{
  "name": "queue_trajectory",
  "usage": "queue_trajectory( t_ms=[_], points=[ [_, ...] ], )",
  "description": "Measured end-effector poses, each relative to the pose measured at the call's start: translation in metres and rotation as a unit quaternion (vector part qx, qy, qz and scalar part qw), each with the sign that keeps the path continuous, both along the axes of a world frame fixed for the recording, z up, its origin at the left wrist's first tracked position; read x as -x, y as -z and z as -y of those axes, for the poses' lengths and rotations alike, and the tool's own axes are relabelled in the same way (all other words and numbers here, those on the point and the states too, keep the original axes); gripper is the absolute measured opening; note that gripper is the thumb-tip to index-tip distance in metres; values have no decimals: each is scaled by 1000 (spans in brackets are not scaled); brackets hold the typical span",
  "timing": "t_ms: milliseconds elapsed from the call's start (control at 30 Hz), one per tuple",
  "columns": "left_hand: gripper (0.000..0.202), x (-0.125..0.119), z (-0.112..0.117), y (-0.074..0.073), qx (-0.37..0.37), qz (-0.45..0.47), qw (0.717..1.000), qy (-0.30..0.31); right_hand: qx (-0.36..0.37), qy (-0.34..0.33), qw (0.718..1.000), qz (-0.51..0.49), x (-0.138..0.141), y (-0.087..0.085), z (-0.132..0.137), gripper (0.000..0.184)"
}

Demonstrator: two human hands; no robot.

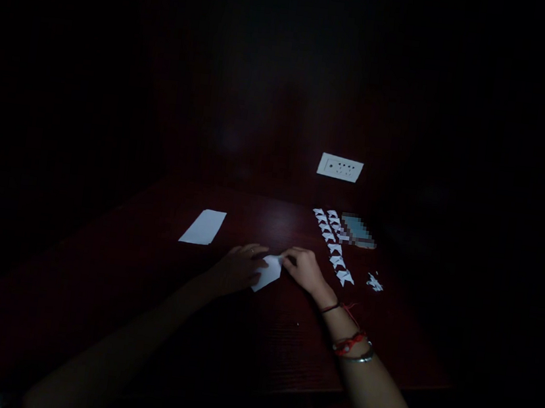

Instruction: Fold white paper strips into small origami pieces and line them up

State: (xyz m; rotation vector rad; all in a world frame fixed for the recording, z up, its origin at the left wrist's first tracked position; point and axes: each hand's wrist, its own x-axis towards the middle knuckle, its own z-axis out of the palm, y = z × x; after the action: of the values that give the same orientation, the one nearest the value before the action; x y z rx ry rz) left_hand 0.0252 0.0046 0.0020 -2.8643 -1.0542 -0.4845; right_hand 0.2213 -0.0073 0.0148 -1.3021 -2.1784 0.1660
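A piece of white paper point(268, 274) with an angled outline lies on the dark red table in front of me. My left hand point(239, 267) rests over its left side, fingers stretched out and apart, with fingertips on the sheet. At the upper right corner, my right hand point(303, 265) has its fingers closed in a pinch on the paper. Part of the sheet is hidden under the left fingers. The nearest other things to my right hand are rows of small folded white paper pieces point(334, 248).
Further left lies a white rectangular sheet point(203, 227). Small paper scraps point(375, 282) sit right of the folded pieces, near a blurred-out flat bluish object point(359, 230). A power socket point(340, 167) is on the back panel. The surroundings are very dark.
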Motion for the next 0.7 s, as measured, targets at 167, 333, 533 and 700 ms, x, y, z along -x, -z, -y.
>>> queue_trajectory(
  t_ms=[167, 333, 533, 700],
  points=[
    [49, -3, 3, 1, -24, 21, 999, -43, 48, 117, 989, -75, -4, 7, -6, 13],
    [52, -3, -2, 8, -12, 20, 995, -94, -16, 131, 989, -62, -1, 5, -1, 41],
    [54, -6, -3, 10, -10, 27, 996, -80, 54, 71, 996, 25, 6, 8, 1, 40],
    [57, -9, -2, 11, -3, 10, 997, -71, 53, 65, 994, 75, 7, 5, 3, 30]
  ],
)
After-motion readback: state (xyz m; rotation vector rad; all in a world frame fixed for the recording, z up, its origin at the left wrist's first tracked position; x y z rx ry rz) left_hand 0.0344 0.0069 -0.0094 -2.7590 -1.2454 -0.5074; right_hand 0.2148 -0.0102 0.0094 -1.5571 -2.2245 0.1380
